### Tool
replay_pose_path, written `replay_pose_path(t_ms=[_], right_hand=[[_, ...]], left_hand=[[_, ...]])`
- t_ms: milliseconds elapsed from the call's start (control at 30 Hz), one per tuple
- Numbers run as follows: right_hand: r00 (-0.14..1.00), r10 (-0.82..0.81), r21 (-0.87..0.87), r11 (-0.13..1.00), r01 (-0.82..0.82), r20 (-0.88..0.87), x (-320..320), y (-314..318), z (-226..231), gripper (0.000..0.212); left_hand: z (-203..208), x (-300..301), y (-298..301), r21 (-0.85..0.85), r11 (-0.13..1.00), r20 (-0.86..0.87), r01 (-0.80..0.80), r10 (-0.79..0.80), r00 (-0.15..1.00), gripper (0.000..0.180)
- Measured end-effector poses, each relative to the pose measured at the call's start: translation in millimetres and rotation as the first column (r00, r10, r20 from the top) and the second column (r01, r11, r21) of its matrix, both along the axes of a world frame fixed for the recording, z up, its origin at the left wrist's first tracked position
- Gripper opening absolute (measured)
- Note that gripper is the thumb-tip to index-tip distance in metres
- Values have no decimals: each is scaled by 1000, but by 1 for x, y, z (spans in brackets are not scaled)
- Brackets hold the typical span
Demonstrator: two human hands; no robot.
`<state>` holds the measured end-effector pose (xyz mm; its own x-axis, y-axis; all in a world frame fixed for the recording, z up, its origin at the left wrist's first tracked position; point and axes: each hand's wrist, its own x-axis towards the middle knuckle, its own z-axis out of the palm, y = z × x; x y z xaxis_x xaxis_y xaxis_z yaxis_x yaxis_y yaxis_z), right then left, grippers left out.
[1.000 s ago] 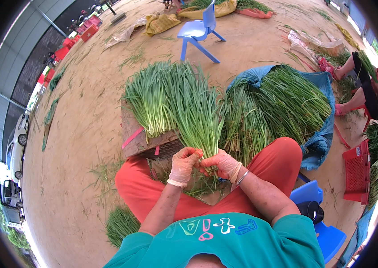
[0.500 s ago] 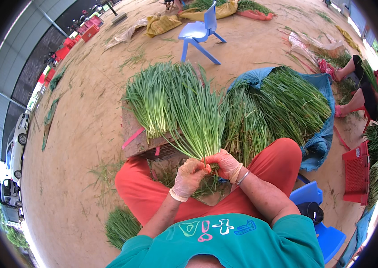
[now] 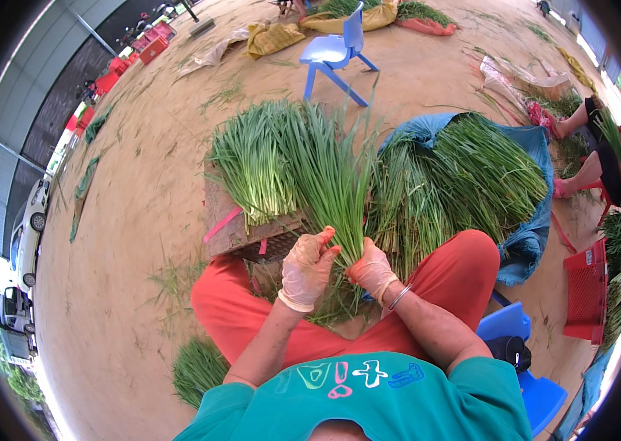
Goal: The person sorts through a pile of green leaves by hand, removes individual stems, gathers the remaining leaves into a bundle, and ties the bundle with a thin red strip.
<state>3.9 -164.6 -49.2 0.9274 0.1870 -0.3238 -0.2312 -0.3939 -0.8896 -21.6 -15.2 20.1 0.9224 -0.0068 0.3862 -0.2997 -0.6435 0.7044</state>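
Note:
A fanned bunch of garlic chives [image 3: 347,202] is gripped near its pale base by my right hand [image 3: 372,270], in a thin whitish glove with orange fingertips. My left hand [image 3: 307,270], gloved alike, is just left of the stems, thumb and fingers drawn together. Whatever it pinches is too small to make out. Beyond the hands, neatly laid chives [image 3: 255,165] rest with pale ends toward me on a low brown crate [image 3: 233,237]. To the right, a larger heap of chives [image 3: 472,176] lies on a blue sack [image 3: 540,158].
Loose chives [image 3: 196,367] lie on the floor at lower left. A blue chair [image 3: 327,50] stands ahead; another blue seat [image 3: 542,397] is at my right with a dark item on it. A red basket [image 3: 586,294] and a seated person's legs [image 3: 578,176] are farther right.
My hands have moved apart and slightly forward. The left has come away from the stem base, while the right keeps its grip. The bunch stands narrower and more upright.

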Motion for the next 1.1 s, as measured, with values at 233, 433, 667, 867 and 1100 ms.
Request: replay_pose_path(t_ms=[233,433,667,867,1100], right_hand=[[996,80,-221,973,-69,41,-1,2,6,45],[988,-7,-19,1000,4,-151,3,-6,8,45],[955,31,345,936,76,-296,-2,2,13,42],[987,147,-63,987,-151,-69,-36,10,0,60],[909,403,245,875,-417,105,-47,17,-83,95]], left_hand=[[-38,32,10,314,949,-94,18,13,996,16],[-33,-15,50,-685,712,-616,-155,-453,644,11],[-117,-76,86,165,986,-659,25,91,747,72],[-46,-22,0,-819,443,-555,-364,-451,699,75],[-110,-9,-11,-779,409,-620,-475,-382,686,39]])
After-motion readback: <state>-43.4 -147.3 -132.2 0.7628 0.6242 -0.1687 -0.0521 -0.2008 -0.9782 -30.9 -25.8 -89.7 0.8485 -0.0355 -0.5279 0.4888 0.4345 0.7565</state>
